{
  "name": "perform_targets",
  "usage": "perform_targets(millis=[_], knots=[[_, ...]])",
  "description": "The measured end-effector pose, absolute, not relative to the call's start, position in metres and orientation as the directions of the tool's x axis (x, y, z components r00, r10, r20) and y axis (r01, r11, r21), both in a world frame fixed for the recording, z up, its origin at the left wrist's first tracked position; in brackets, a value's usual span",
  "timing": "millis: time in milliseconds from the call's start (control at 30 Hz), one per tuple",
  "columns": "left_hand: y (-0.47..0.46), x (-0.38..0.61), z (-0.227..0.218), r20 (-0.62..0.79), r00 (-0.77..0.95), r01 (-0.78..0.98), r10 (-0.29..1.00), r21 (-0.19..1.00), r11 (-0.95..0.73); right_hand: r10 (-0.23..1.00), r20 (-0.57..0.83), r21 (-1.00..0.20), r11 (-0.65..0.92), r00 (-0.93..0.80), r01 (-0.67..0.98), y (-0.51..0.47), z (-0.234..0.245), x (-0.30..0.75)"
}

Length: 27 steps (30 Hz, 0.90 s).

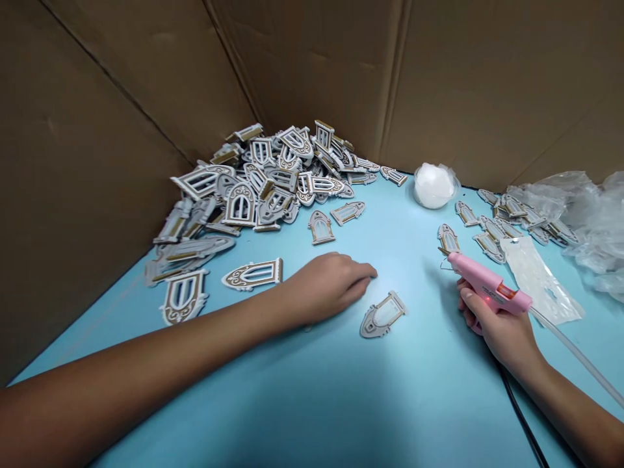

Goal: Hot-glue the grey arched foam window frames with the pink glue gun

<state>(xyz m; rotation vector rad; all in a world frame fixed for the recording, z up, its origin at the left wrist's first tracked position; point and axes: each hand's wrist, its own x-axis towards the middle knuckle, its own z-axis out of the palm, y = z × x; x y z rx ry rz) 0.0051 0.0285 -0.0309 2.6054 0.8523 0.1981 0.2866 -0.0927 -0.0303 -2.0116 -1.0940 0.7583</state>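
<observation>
Evidently, the right grip [504, 337] clasps a pink glue gun [480, 274], lettering [489, 290] unreadable; left grip [334, 285] unclear.

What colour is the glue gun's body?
The glue gun has a pink body, best seen in the head view.

1. Pink plastic glue gun [489, 286]: held by its grip, nozzle [443, 251] pointing to the upper left; small red light showing on its side.
2. Long, translucent whitish glue stick [578, 354]: extends from the gun's rear toward the lower right.
3. Grey, arched window-shaped piece with pale pane [383, 315]: lies flat, apart from others, pointed end lower left.
</observation>
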Motion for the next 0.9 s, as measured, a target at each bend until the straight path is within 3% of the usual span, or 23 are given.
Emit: perform_targets(millis=[167, 333, 433, 533, 667, 767, 900], knots=[[0.036, 0.003, -0.039, 0.151, 0.782, 0.472, 0.605, 0.491, -0.732, 0.860, -0.164, -0.813, -0.395, 0.483, 0.427, -0.090, -0.032, 0.290], [0.024, 0.022, -0.042, 0.057, 0.753, 0.539, 0.655, 0.518, -0.664, 0.869, -0.191, -0.820, -0.397, 0.456, 0.412, -0.086, -0.036, 0.295], [0.023, 0.020, -0.040, 0.075, 0.691, 0.557, 0.719, 0.577, -0.597, 0.862, -0.199, -0.822, -0.406, 0.466, 0.400, -0.085, -0.037, 0.295], [0.022, 0.011, -0.033, 0.130, 0.801, 0.369, 0.584, 0.661, -0.653, 0.865, -0.211, -0.828, -0.406, 0.454, 0.388, -0.085, -0.034, 0.295], [0.013, 0.007, -0.029, 0.050, 0.948, 0.195, 0.315, 0.690, -0.697, 0.882, -0.174, -0.862, -0.351, 0.437, 0.366, -0.086, -0.032, 0.297], [0.008, 0.011, -0.032, 0.016, 0.953, 0.216, 0.302, 0.662, -0.718, 0.895, -0.150, -0.890, -0.307, 0.420, 0.337, -0.086, -0.032, 0.297], [0.012, 0.010, -0.033, -0.026, 0.903, 0.337, 0.428, 0.659, -0.672, 0.902, -0.146, -0.886, -0.302, 0.408, 0.352, -0.085, -0.031, 0.297]])
